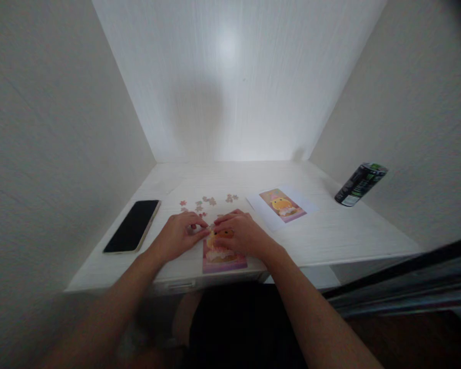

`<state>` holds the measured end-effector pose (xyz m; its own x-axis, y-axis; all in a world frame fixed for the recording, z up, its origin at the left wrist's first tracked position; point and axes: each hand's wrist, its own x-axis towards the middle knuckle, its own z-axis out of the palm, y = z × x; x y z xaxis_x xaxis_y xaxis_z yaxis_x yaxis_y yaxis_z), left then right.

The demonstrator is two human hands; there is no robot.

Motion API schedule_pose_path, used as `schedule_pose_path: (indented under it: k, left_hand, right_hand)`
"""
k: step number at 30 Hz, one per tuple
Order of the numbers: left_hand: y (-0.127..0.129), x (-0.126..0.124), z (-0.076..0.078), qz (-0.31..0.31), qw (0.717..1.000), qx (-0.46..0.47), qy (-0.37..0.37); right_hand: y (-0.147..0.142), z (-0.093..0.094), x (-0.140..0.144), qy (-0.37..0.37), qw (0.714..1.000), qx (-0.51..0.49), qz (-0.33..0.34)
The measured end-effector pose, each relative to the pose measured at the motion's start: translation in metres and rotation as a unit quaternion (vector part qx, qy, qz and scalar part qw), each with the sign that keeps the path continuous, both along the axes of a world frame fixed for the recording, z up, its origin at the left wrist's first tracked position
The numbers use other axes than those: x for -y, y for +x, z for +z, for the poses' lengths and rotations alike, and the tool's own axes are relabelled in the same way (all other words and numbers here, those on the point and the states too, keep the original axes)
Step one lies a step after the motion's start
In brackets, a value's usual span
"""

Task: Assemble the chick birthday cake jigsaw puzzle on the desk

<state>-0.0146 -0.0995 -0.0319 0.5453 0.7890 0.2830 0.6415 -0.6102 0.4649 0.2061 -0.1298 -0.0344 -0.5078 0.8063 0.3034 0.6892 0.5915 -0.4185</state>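
Both hands, left [180, 233] & right [241, 234], pinch a small puzzle piece [211, 226] over the pink-bordered cardboard jigsaw [223, 256]; a slip could knock the loose pcs [205, 202] at 12 o'clock.

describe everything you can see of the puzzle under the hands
The puzzle lies flat at the near edge of the white desk, partly built. It looks like thin card, showing a yellow-orange figure over a pink band. Both hands rest on its top end, left hand and right hand, fingertips meeting there. Loose pieces lie beyond.
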Motion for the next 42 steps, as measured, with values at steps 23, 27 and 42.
schedule_pose_path:
  k: [23, 27, 42]
  left_hand:
    - [-0.0008, 0.0025, -0.0037, -0.036, 0.998, 0.040, -0.018]
    - [0.0039, 0.0015, -0.0057, -0.069, 0.997, 0.017, 0.006]
    - [-0.0016, 0.0012, -0.0078, -0.108, 0.992, -0.022, 0.055]
  right_hand:
    - [0.0015, -0.0096, -0.0039, -0.009, 1.000, -0.024, -0.014]
    - [0.0011, -0.0100, -0.0044, -0.005, 1.000, -0.024, -0.014]
    - [0.0012, -0.0041, -0.0019, -0.003, 1.000, 0.014, 0.011]
